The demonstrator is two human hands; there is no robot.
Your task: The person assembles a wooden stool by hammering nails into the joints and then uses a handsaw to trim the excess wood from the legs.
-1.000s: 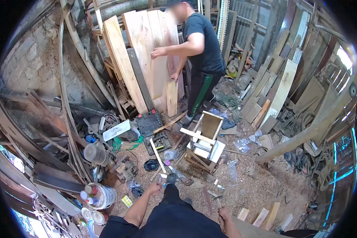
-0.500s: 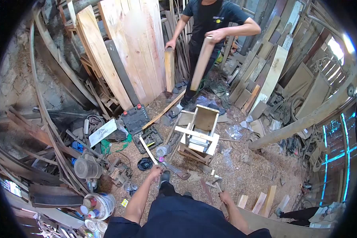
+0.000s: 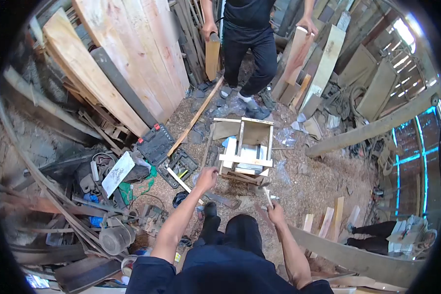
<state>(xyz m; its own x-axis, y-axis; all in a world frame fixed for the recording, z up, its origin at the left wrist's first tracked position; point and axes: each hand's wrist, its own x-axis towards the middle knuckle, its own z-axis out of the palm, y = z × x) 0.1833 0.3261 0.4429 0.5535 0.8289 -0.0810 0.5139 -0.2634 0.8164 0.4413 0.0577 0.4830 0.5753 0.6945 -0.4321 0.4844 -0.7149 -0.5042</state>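
My right hand [image 3: 276, 213] is wrapped round the light handle of a hammer [image 3: 268, 197], its dark head near the front right corner of a wooden box-like frame [image 3: 267, 142]. A pale wooden strip [image 3: 245, 160] lies across that frame. To its left, my left hand [image 3: 207, 179] is raised with fingers curled together; whatever they hold, if anything, is too small to make out. Below that hand a thin white strip [image 3: 179, 179] reaches from the tool case, and a handsaw [image 3: 225, 202] lies on the ground near my feet.
Facing me, a co-worker [image 3: 247, 44] holds a short board [image 3: 212, 59] and a longer plank [image 3: 299, 56]. An open tool case [image 3: 154, 144] lies left, beside a long wooden stick [image 3: 196, 117]. Large boards [image 3: 132, 54] lean behind. Wood pieces [image 3: 326, 223] stand at right; shavings cover the floor.
My left hand has risen and moved right, away from the thin strip. The hammer has come nearer the frame. The co-worker has spread the two boards apart, and my view has shifted forward.
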